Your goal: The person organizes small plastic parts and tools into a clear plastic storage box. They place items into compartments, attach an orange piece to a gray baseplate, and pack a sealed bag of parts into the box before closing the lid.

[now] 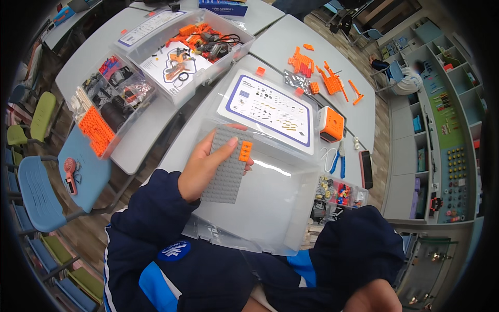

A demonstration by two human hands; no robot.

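Note:
My left hand (208,162) grips a grey studded building plate (225,177), its thumb on the studs and its fingers behind. A short orange brick (245,151) is on the plate's right edge. Below them is a clear plastic case (269,202) with its lid raised and a printed parts sheet (271,111) on that lid. Low at the right, near my lap, my right hand (373,297) is partly cut off by the picture's edge; its fingers are hidden, and I cannot tell if it holds anything.
A sorted parts box (117,128) and a larger bin (234,48) stand to the left and behind. Orange pieces (302,62), an orange-and-white cube (331,124), blue-handled pliers (339,160) and a small parts tray (364,195) lie to the right. Another person (407,80) sits far off.

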